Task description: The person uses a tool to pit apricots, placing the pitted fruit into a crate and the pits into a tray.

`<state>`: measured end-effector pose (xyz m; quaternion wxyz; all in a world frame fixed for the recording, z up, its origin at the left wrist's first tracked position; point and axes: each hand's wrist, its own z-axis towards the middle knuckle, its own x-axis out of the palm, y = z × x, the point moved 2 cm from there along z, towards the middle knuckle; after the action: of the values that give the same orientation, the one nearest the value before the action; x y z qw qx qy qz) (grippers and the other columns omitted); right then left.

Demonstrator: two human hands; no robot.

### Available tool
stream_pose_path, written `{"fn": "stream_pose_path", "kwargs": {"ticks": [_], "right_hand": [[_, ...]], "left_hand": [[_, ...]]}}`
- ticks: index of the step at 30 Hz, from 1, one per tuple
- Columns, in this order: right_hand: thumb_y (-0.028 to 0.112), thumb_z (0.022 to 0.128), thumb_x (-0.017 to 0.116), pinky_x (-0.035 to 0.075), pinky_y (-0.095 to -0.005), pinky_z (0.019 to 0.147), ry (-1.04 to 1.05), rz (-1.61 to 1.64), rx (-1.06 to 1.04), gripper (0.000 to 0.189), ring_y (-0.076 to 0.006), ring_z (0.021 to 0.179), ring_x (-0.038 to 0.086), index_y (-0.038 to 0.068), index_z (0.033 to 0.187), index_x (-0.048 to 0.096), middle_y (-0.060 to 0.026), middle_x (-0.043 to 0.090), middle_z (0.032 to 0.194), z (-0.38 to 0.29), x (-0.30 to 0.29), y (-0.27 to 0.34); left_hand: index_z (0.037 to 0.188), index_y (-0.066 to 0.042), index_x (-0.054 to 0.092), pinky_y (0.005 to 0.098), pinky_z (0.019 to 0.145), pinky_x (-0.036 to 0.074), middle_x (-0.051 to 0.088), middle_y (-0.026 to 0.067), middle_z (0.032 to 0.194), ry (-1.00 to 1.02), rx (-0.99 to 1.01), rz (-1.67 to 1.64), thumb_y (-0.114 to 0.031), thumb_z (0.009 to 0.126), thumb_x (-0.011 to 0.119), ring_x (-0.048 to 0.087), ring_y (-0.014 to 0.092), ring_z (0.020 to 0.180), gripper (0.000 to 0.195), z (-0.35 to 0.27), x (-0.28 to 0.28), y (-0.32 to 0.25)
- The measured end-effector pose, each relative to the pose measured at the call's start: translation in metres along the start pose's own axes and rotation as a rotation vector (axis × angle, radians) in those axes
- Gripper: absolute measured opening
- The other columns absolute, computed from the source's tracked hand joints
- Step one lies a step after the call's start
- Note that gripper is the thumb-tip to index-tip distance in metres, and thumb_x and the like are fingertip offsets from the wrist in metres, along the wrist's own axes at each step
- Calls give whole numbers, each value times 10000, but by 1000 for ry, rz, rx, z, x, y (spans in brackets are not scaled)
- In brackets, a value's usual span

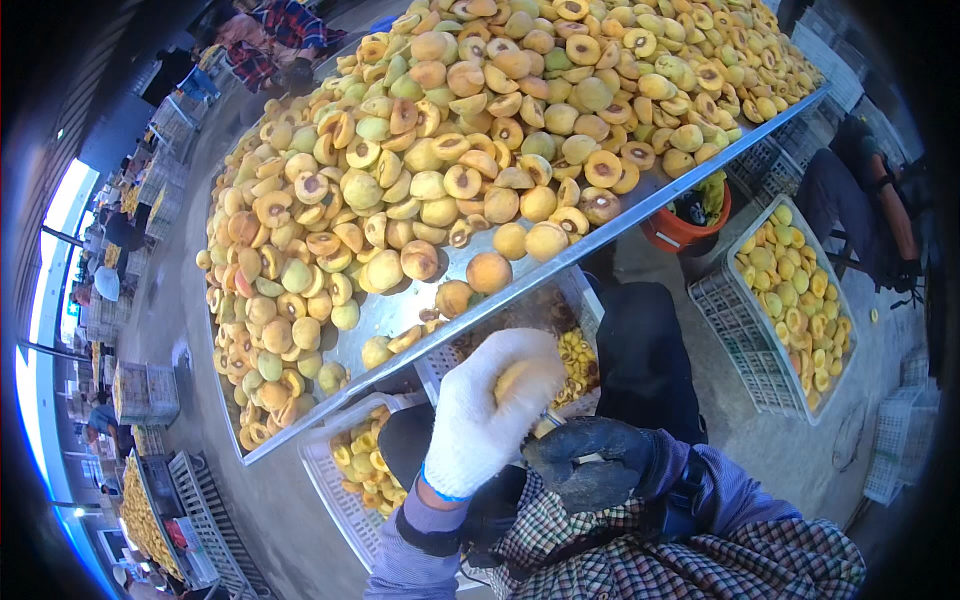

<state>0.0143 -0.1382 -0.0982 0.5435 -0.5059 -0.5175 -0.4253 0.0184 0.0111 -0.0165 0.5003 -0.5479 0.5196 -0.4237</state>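
My left hand (491,409), in a white knit glove with a blue cuff edge, holds a yellow peach or similar stone fruit (521,379), blurred, above my lap. Close beside it on the right, my right hand (592,461), in a dark glove, is closed around a small tool, of which only a pale bit shows between the fingers; its kind cannot be told. Both hands are just below the metal rim of a tray table (420,352) heaped with whole and halved fruit (465,180). A crate with small fruit pieces (577,367) sits beneath the rim.
At the lower left stands a white plastic crate of halves (367,465); at the right, a grey crate of fruit (795,300). An orange bucket (686,225) is under the table edge. A person (862,195) sits at the right, another (277,45) behind the table. Stacked crates (146,394) line the left.
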Motion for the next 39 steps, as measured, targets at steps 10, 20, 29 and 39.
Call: {"fn": "stream_pose_path", "kwargs": {"ticks": [10, 20, 29, 39], "right_hand": [[196, 962, 491, 421, -208, 482, 72, 108, 39, 163, -87, 507, 497, 46, 1005, 538, -15, 499, 601, 0, 39, -5], [184, 955, 498, 435, -238, 547, -331, 47, -42, 222, -80, 598, 495, 30, 1105, 557, -47, 547, 824, -4, 26, -18], [203, 941, 533, 387, -202, 465, -308, -118, -1, 181, -70, 544, 507, 36, 1005, 556, -29, 550, 719, 3, 29, -12], [222, 931, 539, 319, -192, 375, -202, -493, -171, 201, -72, 390, 438, 24, 909, 556, 10, 488, 547, 18, 44, 27]], "left_hand": [[1029, 42, 590, 316, 803, 480, 578, 151, 1061, 217, 281, -275, -159, 908, 468, 610, 228, 898, 264, -2, -4, 5], [938, 44, 603, 365, 803, 476, 603, 170, 925, 129, 443, -458, -330, 956, 440, 603, 277, 855, 408, -3, 3, 9], [1028, 65, 548, 369, 663, 555, 633, 204, 890, -220, -43, -923, -446, 991, 314, 644, 291, 748, 563, -20, 10, 15], [948, -45, 648, 365, 763, 510, 638, 127, 999, -1040, -59, 367, -328, 891, 589, 634, 275, 859, 295, -93, -155, 106]]}}
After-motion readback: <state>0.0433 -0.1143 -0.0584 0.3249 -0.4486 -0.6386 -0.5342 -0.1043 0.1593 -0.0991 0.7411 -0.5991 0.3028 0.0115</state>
